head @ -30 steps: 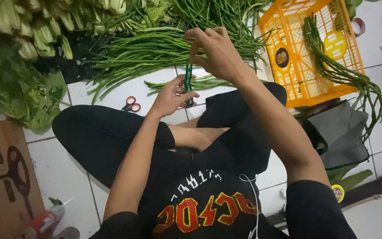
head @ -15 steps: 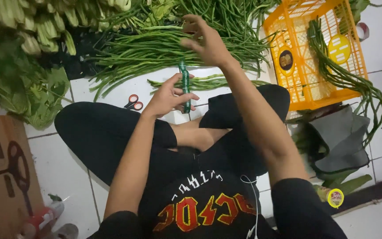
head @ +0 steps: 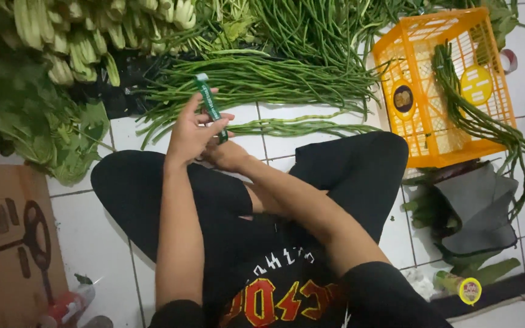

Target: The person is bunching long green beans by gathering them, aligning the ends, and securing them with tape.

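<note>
- Fingers of the left hand (head: 192, 130) are closed around a green strip of tape (head: 210, 109), which is held upright above the lap, in the head view.
- Compared with a second ago, the right hand (head: 226, 155) is lowered from the top of the strip and is now tucked under the left; whether its fingers are closed cannot be told.
- The strip is now kept by one hand only, near the long beans (head: 262, 79) on the tiled floor (head: 92, 237), so a bundle is probably being prepared for tying.

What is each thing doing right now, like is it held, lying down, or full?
Green tape strip: held up, pulled straight.
Left hand: pinching the strip.
Right hand: low behind the left hand, grip hidden.
Long beans: lying loose on the tiles.
Orange crate: tipped on its side, beans hanging out.
</note>
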